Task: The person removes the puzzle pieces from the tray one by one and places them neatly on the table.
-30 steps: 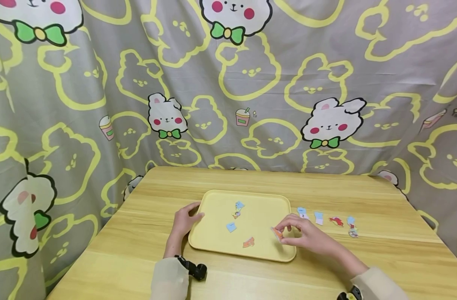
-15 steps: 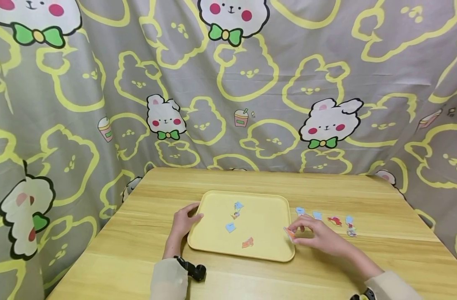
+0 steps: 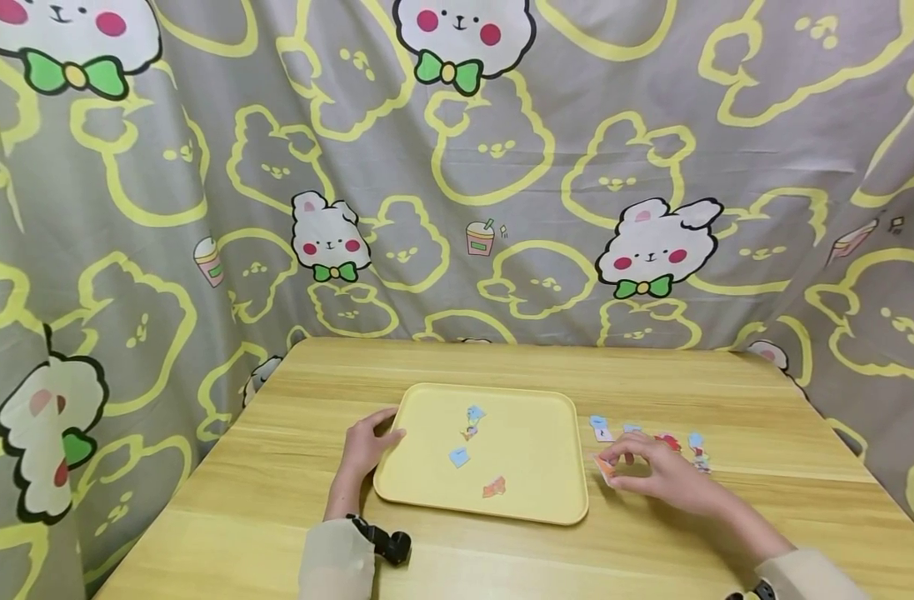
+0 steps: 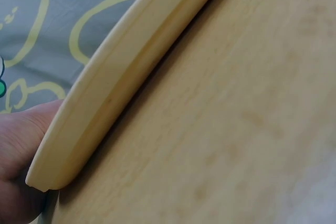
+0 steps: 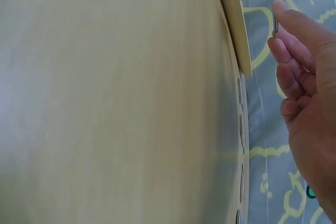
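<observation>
In the head view, my left hand grips the left edge of a yellow tray, thumb over the rim. The left wrist view shows part of that hand against the tray's raised side. Just off the tray's right edge, my right hand pinches a small orange puzzle piece between thumb and fingers. From the right wrist, the piece appears only as a thin edge. Lying on the tray are an orange piece, a light-blue piece and a blue-and-yellow cluster.
Right of the tray, several pieces lie in a row on the wooden table, among them a blue-and-white piece, a red piece and a blue-topped piece. A patterned curtain hangs behind the table.
My right hand has moved right with the orange puzzle piece, from above the tray to beyond its right edge. The left hand has stayed at the tray's left side.
</observation>
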A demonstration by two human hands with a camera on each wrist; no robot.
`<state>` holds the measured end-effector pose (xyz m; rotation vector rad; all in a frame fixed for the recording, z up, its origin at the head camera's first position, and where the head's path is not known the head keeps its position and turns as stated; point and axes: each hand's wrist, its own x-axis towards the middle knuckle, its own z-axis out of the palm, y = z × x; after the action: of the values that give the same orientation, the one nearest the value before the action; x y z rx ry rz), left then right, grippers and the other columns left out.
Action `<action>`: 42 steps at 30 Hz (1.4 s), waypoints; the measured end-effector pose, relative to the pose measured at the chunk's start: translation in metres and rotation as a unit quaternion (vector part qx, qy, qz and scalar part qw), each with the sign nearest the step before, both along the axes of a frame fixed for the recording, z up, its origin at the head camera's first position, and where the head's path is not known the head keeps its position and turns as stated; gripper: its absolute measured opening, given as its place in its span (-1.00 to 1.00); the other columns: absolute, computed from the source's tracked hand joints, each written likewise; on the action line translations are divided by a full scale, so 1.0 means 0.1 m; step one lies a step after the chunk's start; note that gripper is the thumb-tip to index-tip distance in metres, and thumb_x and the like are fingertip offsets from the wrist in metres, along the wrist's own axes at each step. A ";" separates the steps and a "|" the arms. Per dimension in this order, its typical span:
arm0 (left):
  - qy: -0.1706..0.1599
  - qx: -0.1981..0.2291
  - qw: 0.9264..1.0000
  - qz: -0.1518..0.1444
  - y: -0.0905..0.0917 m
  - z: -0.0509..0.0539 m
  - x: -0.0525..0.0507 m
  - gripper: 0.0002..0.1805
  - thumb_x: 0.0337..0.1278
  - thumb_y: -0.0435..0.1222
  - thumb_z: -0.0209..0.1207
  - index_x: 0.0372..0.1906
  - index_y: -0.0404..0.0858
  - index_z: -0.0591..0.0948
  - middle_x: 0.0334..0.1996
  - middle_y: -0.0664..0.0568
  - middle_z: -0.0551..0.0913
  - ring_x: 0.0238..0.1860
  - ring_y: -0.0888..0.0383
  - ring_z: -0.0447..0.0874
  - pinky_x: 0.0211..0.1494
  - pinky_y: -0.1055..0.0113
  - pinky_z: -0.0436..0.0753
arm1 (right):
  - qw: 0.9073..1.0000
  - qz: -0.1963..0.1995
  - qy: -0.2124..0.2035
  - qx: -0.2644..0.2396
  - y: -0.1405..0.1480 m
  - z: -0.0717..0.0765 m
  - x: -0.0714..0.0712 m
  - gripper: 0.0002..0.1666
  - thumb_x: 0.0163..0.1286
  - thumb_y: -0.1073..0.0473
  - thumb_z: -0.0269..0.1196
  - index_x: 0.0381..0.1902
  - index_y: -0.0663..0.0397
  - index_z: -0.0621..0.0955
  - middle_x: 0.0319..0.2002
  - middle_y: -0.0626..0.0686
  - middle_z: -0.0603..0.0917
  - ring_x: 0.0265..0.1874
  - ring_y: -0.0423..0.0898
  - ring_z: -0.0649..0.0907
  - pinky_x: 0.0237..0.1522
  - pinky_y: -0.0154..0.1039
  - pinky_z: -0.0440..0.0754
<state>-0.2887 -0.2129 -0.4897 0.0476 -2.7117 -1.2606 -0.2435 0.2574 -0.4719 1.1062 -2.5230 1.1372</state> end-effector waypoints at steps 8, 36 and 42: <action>0.001 -0.005 1.000 0.001 -0.01 -0.01 0.01 -0.51 0.16 -0.27 0.32 0.22 -0.20 0.59 0.26 -0.22 0.56 0.36 -0.23 0.41 0.44 -0.10 0.40 | 1.000 -0.001 0.008 0.006 0.05 -0.01 0.00 -0.70 0.20 0.18 0.40 -0.09 -0.11 0.65 -0.17 -0.19 0.66 -0.27 -0.25 0.51 -0.28 -0.40 0.52; -0.003 -0.001 1.000 0.000 0.00 0.02 0.01 -0.51 0.16 -0.27 0.32 0.23 -0.19 0.59 0.26 -0.21 0.56 0.37 -0.22 0.40 0.45 -0.09 0.40 | 0.990 -0.035 0.066 0.117 0.10 -0.06 -0.03 -0.75 0.19 0.06 0.42 -0.20 -0.03 0.67 -0.26 -0.24 0.66 -0.22 -0.31 0.57 0.32 -0.85 -0.25; -0.003 0.004 1.000 0.001 0.00 0.01 0.01 -0.51 0.16 -0.26 0.32 0.23 -0.19 0.59 0.26 -0.20 0.56 0.37 -0.21 0.40 0.46 -0.08 0.40 | 0.989 -0.038 0.066 0.128 0.10 -0.06 -0.03 -0.77 0.19 0.04 0.42 -0.22 -0.04 0.68 -0.28 -0.25 0.65 -0.24 -0.32 0.57 0.30 -0.86 -0.27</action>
<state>-0.2882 -0.2126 -0.4885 0.0542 -2.7126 -1.2725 -0.2466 0.2671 -0.4778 1.0907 -2.6311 0.7105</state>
